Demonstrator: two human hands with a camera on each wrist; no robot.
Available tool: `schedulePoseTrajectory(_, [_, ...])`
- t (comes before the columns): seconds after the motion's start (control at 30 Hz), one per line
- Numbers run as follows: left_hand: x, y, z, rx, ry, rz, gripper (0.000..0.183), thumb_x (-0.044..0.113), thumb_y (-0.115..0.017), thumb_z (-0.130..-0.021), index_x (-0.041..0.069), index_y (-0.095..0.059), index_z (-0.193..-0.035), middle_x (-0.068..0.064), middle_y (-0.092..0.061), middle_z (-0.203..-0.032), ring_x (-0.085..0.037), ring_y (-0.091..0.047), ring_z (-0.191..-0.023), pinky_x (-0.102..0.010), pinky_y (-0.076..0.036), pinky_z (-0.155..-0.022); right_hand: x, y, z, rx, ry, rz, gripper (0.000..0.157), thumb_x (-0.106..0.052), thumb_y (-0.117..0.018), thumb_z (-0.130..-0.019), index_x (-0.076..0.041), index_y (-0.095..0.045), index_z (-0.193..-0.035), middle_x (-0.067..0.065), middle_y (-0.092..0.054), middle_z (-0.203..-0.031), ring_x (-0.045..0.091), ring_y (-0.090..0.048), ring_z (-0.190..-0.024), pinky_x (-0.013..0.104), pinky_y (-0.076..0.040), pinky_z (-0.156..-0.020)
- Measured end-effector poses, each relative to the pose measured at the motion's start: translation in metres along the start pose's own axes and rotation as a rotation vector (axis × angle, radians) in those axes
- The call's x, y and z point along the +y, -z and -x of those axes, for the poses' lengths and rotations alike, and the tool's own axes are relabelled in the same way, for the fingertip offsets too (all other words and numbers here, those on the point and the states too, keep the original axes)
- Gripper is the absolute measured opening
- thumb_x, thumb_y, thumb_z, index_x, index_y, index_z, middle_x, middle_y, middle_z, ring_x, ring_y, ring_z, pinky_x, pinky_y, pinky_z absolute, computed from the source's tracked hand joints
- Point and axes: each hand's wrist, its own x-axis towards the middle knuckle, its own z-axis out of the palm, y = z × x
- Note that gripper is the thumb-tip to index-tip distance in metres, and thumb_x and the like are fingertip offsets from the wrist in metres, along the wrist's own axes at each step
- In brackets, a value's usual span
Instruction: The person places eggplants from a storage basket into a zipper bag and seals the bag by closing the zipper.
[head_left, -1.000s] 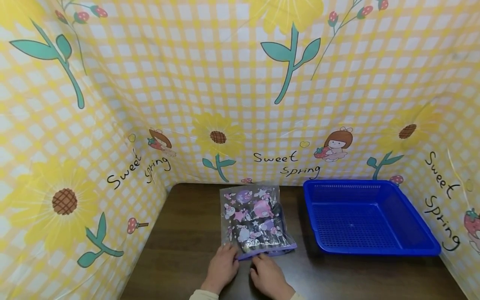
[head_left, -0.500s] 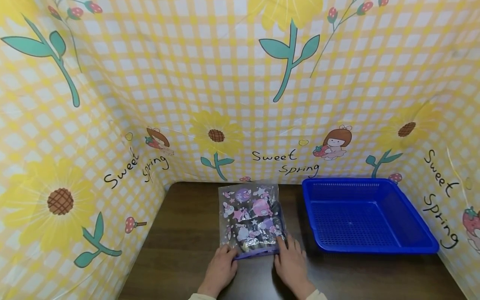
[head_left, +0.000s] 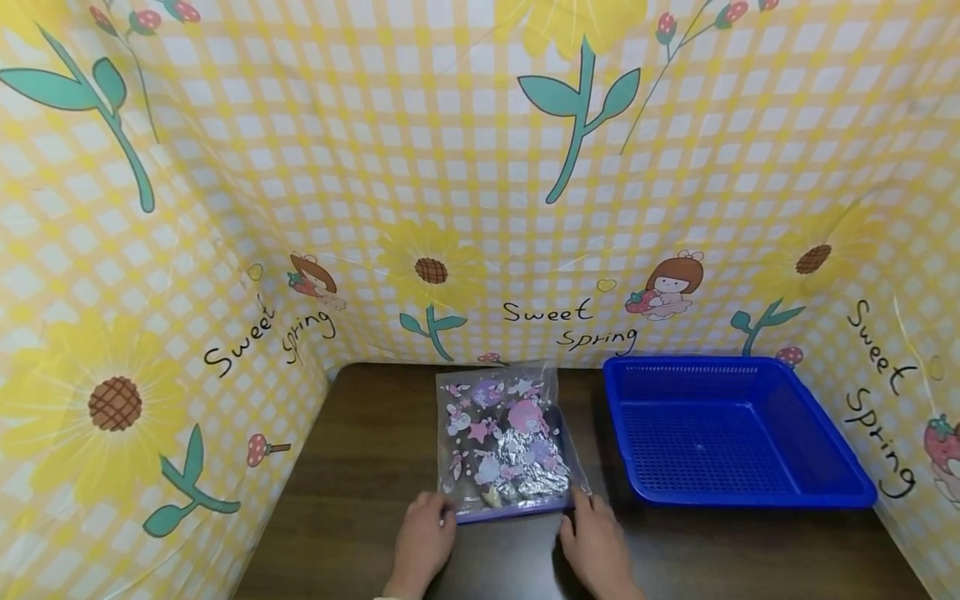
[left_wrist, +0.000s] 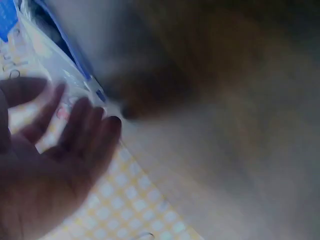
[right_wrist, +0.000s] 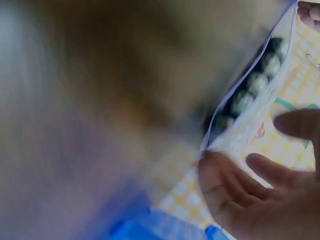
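Observation:
A clear zip bag [head_left: 501, 442] printed with pink and purple cartoon figures lies on the brown table, its purple zip edge [head_left: 517, 508] facing me. In the right wrist view its mouth gapes, showing several rounded, pale-and-dark items [right_wrist: 257, 84] inside. My left hand [head_left: 422, 540] is at the bag's near left corner, fingers loosely bent; in the left wrist view the fingertips are by the end of the zip and the thumb stands apart. At the near right corner is my right hand [head_left: 597, 542], its fingertips against the bag edge and its thumb apart from them.
A blue plastic basket [head_left: 810, 442] with a perforated bottom stands on the right of the brown table [head_left: 352, 475], with nothing in it. Yellow checked cloth [head_left: 487, 183] with flower prints hangs behind and along both sides.
My right hand has moved from the middle of the zip edge to the bag's right corner. The left hand has shifted slightly left. The near edge now lies spread wider between them.

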Motion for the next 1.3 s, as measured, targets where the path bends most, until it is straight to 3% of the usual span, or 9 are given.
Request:
schedulePoseTrajectory(0.1, [-0.009, 0.008, -0.003, 0.009, 0.194, 0.001, 0.012, 0.013, -0.062, -0.080, 0.008, -0.063, -0.090, -0.005, -0.063, -0.085, -0.029, -0.061, -0.078, -0.046, -0.046, -0.066, -0.012, -0.006, 0.007, -0.035, -0.040, -0.213, 0.028, -0.015, -0.064, -0.082, -0.005, -0.062, -0.108, 0.007, -0.061, -0.085, 0.025, -0.061, -0.074, 0.040, -0.048, -0.065])
schedulePoseTrajectory(0.27, [-0.018, 0.016, -0.002, -0.158, 0.335, 0.183, 0.012, 0.017, -0.056, -0.085, 0.007, -0.061, -0.087, -0.005, -0.058, -0.071, -0.021, -0.057, -0.054, -0.038, -0.047, -0.053, -0.036, -0.033, 0.021, -0.354, -0.228, -0.853, 0.016, -0.009, -0.056, -0.085, 0.001, -0.060, -0.095, 0.003, -0.058, -0.063, 0.011, -0.054, -0.047, 0.027, -0.046, -0.042])
schedulePoseTrajectory(0.37, [-0.020, 0.014, 0.000, -0.269, 0.394, 0.406, 0.012, 0.016, -0.054, -0.086, 0.004, -0.058, -0.085, -0.002, -0.051, -0.063, -0.014, -0.049, -0.044, -0.031, -0.046, -0.044, -0.051, -0.054, 0.026, -0.506, -0.337, -1.064, 0.021, -0.015, -0.053, -0.088, 0.004, -0.058, -0.095, 0.013, -0.062, -0.065, 0.018, -0.060, -0.048, 0.033, -0.050, -0.044])
schedulePoseTrajectory(0.5, [-0.020, 0.012, -0.002, -0.357, 0.445, 0.725, 0.014, 0.014, -0.054, -0.087, -0.001, -0.053, -0.087, -0.002, -0.049, -0.064, -0.010, -0.047, -0.050, -0.030, -0.049, -0.045, -0.073, -0.077, 0.024, -0.647, -0.416, -1.274, 0.040, -0.032, -0.051, -0.095, 0.007, -0.054, -0.105, 0.021, -0.066, -0.078, 0.027, -0.066, -0.062, 0.042, -0.054, -0.057])
schedulePoseTrajectory(0.6, [-0.018, 0.012, -0.005, -0.395, 0.451, 0.819, 0.015, 0.015, -0.054, -0.087, 0.000, -0.052, -0.084, 0.000, -0.047, -0.063, -0.007, -0.046, -0.050, -0.026, -0.048, -0.045, -0.088, -0.090, 0.018, -0.707, -0.494, -1.452, 0.044, -0.038, -0.051, -0.095, 0.004, -0.053, -0.107, 0.015, -0.066, -0.079, 0.024, -0.066, -0.065, 0.040, -0.054, -0.062])
schedulePoseTrajectory(0.73, [-0.017, 0.013, -0.006, -0.397, 0.408, 0.775, 0.016, 0.015, -0.056, -0.085, 0.003, -0.054, -0.076, 0.004, -0.043, -0.056, -0.005, -0.040, -0.045, -0.021, -0.039, -0.040, -0.101, -0.101, 0.012, -0.684, -0.565, -1.602, 0.028, -0.030, -0.050, -0.096, -0.004, -0.058, -0.095, 0.001, -0.061, -0.068, 0.010, -0.060, -0.056, 0.027, -0.051, -0.056])
schedulePoseTrajectory(0.87, [-0.020, 0.013, -0.007, -0.388, 0.346, 0.747, 0.021, 0.015, -0.056, -0.086, 0.000, -0.054, -0.072, 0.004, -0.042, -0.053, -0.006, -0.037, -0.041, -0.021, -0.035, -0.038, -0.111, -0.105, 0.009, -0.614, -0.649, -1.689, 0.021, -0.022, -0.050, -0.095, -0.010, -0.060, -0.081, -0.005, -0.057, -0.062, 0.004, -0.054, -0.051, 0.019, -0.045, -0.052])
schedulePoseTrajectory(1.0, [-0.021, 0.012, -0.008, -0.380, 0.312, 0.774, 0.020, 0.012, -0.056, -0.086, -0.003, -0.055, -0.074, 0.003, -0.043, -0.054, -0.007, -0.039, -0.042, -0.022, -0.036, -0.039, -0.119, -0.106, 0.007, -0.520, -0.739, -1.709, 0.020, -0.017, -0.053, -0.093, -0.012, -0.059, -0.074, -0.009, -0.054, -0.058, 0.000, -0.050, -0.049, 0.015, -0.041, -0.050])
schedulePoseTrajectory(1.3, [-0.015, 0.005, -0.006, -0.307, 0.280, 0.738, 0.013, 0.006, -0.055, -0.083, -0.001, -0.058, -0.073, 0.004, -0.043, -0.053, -0.007, -0.041, -0.041, -0.022, -0.038, -0.038, -0.126, -0.105, 0.007, -0.337, -0.822, -1.663, 0.019, -0.011, -0.055, -0.087, -0.011, -0.058, -0.067, -0.010, -0.054, -0.055, -0.003, -0.047, -0.044, 0.012, -0.037, -0.044])
